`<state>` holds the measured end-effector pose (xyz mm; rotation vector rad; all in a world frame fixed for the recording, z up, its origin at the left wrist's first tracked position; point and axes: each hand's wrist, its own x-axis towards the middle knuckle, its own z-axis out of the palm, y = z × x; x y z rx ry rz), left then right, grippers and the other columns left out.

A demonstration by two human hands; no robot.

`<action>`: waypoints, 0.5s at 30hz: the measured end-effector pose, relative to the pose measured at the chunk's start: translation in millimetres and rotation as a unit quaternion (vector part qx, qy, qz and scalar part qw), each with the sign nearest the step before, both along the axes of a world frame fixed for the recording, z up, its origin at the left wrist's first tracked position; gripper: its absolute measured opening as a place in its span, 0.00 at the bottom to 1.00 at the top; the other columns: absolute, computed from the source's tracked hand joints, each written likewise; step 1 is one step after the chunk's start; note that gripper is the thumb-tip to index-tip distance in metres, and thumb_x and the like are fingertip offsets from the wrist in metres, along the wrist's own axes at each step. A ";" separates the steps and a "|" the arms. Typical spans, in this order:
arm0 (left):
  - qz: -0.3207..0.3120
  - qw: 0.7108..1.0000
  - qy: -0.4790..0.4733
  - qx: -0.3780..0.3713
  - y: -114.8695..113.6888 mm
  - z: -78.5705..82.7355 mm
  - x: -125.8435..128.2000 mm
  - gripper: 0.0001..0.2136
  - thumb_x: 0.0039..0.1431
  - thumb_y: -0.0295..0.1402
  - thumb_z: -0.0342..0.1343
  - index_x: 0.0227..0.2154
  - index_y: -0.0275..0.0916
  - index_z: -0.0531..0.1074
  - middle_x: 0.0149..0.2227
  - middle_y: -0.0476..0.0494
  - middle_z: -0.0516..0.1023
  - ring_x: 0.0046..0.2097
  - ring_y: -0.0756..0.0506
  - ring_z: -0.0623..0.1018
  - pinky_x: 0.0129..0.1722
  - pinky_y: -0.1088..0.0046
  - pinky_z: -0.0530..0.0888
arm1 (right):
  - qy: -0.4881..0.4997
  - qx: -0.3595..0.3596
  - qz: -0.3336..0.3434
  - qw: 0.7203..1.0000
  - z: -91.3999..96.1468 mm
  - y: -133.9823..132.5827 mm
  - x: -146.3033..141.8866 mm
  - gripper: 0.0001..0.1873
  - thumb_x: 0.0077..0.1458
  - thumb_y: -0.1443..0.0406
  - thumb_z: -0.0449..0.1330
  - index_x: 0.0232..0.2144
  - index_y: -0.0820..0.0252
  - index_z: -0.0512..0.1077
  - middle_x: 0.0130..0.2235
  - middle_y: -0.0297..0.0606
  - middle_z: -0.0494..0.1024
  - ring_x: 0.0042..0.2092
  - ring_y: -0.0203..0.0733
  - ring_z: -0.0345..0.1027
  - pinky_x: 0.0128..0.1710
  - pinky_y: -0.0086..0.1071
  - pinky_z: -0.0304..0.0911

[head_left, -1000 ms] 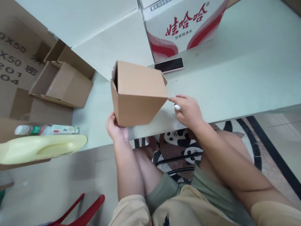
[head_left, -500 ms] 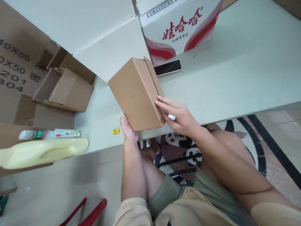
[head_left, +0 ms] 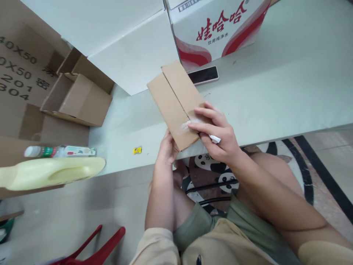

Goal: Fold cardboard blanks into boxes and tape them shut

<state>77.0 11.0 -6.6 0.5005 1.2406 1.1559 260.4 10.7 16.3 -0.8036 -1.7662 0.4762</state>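
A small brown cardboard box is tilted over the table's near edge, its face with the flap seam turned up. My left hand grips its lower left corner, with the fingers partly hidden behind the box. A shiny patch, apparently clear tape, crosses the seam near the lower end. My right hand lies over the box's right side, index fingertip on that patch. A small white object sticks out between its thumb and curled fingers; most of it is hidden, so its kind is unclear.
Behind the box stand a white carton and a red-and-white water carton, a phone lying before it. Leftward are an open cardboard box, a plastic bottle, a pale yellow container and a yellow wrapped candy.
The box has turned so its seamed face points up towards me. My left hand has shifted right with it, and my right index finger has moved onto the shiny patch across the seam.
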 end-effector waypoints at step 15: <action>0.040 0.725 0.483 0.489 -15.9 -6.9 -8.7 0.21 0.68 0.48 0.46 0.54 0.45 0.73 0.59 0.41 0.74 0.68 0.40 0.66 0.70 0.53 0.59 | -0.027 -0.006 0.054 0.998 -18.2 15.0 -7.5 0.18 0.63 0.62 0.54 0.49 0.51 0.79 0.55 0.41 0.78 0.61 0.47 0.69 0.71 0.55 0.55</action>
